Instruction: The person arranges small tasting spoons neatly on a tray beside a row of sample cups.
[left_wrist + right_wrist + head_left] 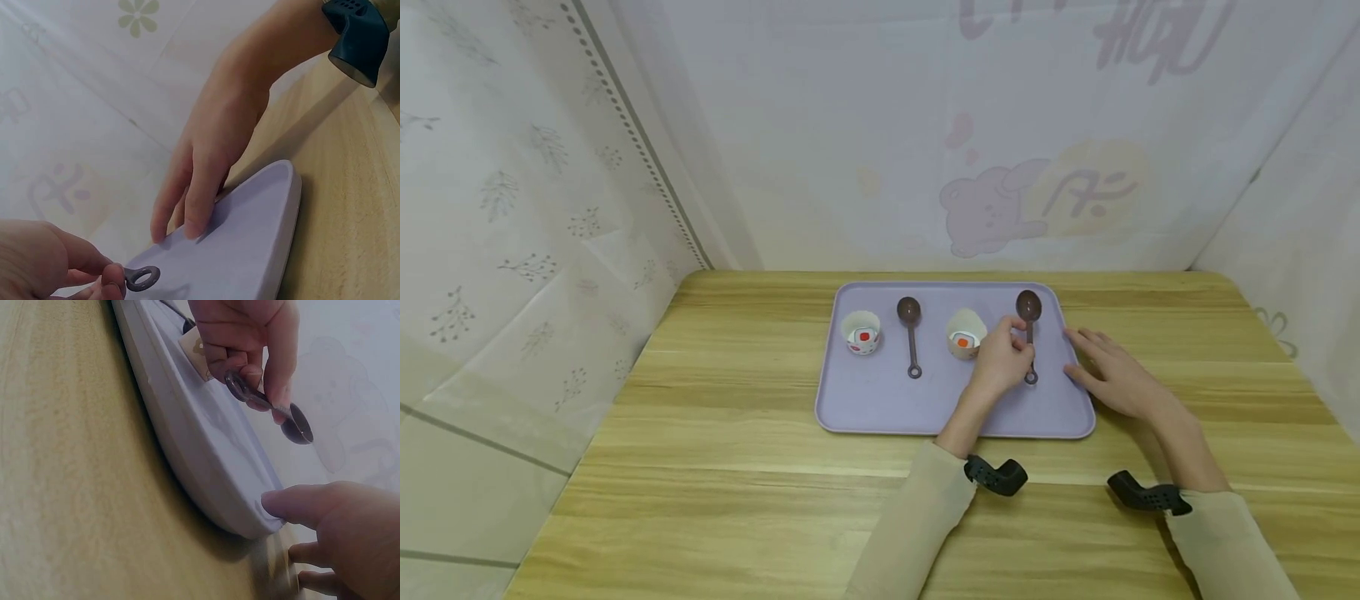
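My left hand (1002, 360) pinches the handle of a brown measuring spoon (1028, 306) over the right part of a lilac tray (880, 408). The spoon's round bowl points toward the tray's far edge. In the left wrist view the ring (144, 278) at the handle's end sticks out past the fingers. My right hand (1116, 377) rests at the tray's right rim with its fingers extended, thumb on the rim in the right wrist view. Just left of my left hand is a small paper cup (964, 325) with an orange patch inside, partly covered by that hand.
A second brown spoon (909, 312) lies on the tray, its ring toward me. At the tray's left stands another paper cup (861, 325) with a red patch inside. The wooden table (737, 450) surrounds the tray, and a printed cloth (820, 167) hangs behind it.
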Demonstrator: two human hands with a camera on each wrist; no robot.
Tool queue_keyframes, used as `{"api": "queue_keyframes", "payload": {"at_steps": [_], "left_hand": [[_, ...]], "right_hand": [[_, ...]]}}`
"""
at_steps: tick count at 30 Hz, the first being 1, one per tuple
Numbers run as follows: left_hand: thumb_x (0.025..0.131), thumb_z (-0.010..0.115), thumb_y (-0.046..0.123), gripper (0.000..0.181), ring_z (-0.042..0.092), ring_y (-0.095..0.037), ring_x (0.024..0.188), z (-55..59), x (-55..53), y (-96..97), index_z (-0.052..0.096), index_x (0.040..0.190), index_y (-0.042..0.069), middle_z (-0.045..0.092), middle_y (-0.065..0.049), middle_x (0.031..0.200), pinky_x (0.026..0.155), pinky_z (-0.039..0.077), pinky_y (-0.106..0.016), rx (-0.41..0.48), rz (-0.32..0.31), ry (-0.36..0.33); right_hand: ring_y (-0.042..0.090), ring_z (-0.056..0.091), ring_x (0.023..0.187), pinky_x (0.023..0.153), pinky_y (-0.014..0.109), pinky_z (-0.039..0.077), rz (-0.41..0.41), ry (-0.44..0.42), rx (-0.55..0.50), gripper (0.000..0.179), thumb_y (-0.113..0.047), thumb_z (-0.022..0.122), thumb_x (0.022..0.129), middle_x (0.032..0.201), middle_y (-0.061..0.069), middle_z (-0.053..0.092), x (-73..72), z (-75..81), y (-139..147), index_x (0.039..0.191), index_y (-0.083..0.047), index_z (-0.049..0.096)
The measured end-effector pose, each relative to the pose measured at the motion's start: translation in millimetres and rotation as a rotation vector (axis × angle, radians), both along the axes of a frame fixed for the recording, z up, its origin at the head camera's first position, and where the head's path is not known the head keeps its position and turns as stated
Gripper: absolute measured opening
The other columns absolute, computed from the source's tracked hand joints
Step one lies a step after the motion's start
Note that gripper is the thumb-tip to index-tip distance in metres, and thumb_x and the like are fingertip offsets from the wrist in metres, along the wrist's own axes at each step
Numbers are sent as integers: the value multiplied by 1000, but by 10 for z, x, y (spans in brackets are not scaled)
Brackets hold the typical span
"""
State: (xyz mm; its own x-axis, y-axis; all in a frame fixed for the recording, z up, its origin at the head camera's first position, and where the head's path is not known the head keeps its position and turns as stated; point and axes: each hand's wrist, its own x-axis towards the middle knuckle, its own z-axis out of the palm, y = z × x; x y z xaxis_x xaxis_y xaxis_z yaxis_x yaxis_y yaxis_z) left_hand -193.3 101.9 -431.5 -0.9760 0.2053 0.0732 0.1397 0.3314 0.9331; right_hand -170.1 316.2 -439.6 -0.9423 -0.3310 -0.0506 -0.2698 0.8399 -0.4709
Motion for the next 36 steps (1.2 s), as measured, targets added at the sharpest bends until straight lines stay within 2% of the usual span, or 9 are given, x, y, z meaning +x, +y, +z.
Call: {"api": "queue_keyframes", "payload": {"at_steps": [11, 21, 30, 36], "left_hand": [[91, 66, -1, 27, 54, -5, 60, -61, -28, 31, 60, 117, 2, 65, -1, 75, 59, 43, -16, -88, 22, 15], [88, 67, -1, 26, 54, -8, 65, -100, -50, 77, 62, 113, 3, 64, 0, 75, 62, 43, -17, -162, 47, 59], [88, 66, 1, 28, 54, -11, 69, -92, -80, 135, 63, 116, 3, 57, 3, 72, 64, 45, -21, -243, 84, 35], [88, 65, 2, 29, 54, -12, 70, -79, -76, 145, 64, 116, 2, 56, 2, 71, 65, 45, -22, -267, 92, 30]], "right_hand": [[59, 11, 144, 112, 73, 13, -8, -16, 5, 70, -40, 52, 105, 158, 36, 17, -5, -12, 13, 158, -3, 27], [59, 12, 144, 112, 73, 13, -8, -13, 2, 69, -38, 54, 105, 158, 36, 18, -3, -6, 6, 158, -2, 28], [59, 12, 144, 111, 73, 14, -7, -18, 0, 69, -38, 54, 105, 158, 37, 18, -8, -5, 5, 158, -2, 28], [59, 11, 144, 111, 73, 14, -3, -16, -2, 69, -38, 54, 105, 158, 37, 18, -8, -18, 19, 158, -2, 27]]}}
